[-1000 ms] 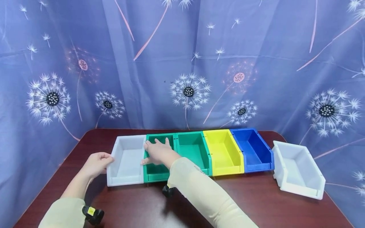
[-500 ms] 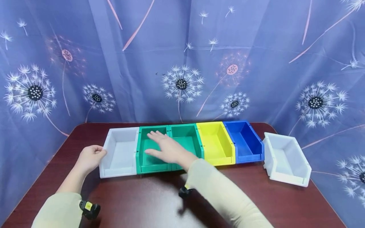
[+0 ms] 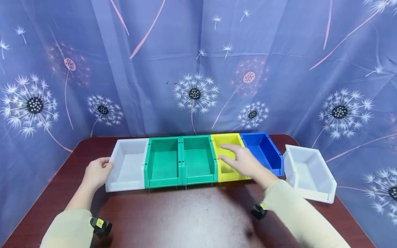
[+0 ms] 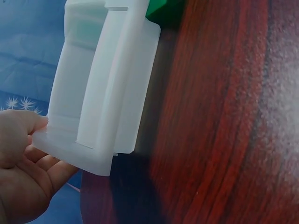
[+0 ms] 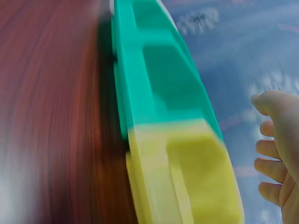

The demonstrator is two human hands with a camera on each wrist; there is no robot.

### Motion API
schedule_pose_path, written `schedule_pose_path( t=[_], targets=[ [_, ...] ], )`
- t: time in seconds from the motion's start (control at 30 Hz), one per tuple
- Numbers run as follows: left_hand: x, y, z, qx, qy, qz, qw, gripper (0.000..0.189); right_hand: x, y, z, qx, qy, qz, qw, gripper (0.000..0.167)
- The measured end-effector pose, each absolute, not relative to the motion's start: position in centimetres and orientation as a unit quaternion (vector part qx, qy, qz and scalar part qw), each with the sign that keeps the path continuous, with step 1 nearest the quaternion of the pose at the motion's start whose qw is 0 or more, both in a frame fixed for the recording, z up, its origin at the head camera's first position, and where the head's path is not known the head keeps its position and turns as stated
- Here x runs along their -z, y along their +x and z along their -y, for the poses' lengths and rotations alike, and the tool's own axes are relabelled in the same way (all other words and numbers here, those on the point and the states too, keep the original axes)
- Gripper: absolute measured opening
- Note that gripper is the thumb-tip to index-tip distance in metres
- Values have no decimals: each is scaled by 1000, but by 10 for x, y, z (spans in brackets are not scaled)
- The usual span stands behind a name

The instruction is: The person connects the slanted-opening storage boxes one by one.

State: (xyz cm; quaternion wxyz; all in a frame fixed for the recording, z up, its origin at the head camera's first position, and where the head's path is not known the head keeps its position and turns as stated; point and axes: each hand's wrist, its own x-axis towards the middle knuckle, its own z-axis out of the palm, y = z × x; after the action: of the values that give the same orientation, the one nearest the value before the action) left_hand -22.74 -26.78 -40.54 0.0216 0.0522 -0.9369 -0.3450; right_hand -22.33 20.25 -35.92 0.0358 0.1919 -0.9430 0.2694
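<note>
At the left end of a row of plastic storage bins, my left hand (image 3: pixel 97 172) grips the side rim of a white bin (image 3: pixel 128 168). In the left wrist view the thumb lies on top of that bin's rim (image 4: pixel 100 163) and the fingers curl beneath it. My right hand (image 3: pixel 243 160) hovers over the yellow bin (image 3: pixel 229 176), fingers extended and holding nothing. Two green bins, one (image 3: pixel 163 162) beside the white bin and another (image 3: pixel 198 160) beside the yellow, fill the middle of the row. A blue bin (image 3: pixel 263 151) ends it, partly covered by my right hand.
A second white bin (image 3: pixel 310 175) stands at an angle to the right of the blue one. The dark red wooden table (image 3: pixel 186 217) extends in front of the row. Behind hangs a blue curtain (image 3: pixel 155 86) with dandelion prints.
My right hand has left the first green bin's edge and swept right to above the yellow bin. The left hand keeps its grip on the white bin. The head view has shifted slightly.
</note>
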Motion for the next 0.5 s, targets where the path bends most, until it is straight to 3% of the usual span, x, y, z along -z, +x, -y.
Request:
schedule_pose_path(
  t=[0.5],
  targets=[
    [404, -231, 271, 368, 54, 928, -5, 48, 363, -182, -376, -201, 22, 966, 159, 49]
  ],
)
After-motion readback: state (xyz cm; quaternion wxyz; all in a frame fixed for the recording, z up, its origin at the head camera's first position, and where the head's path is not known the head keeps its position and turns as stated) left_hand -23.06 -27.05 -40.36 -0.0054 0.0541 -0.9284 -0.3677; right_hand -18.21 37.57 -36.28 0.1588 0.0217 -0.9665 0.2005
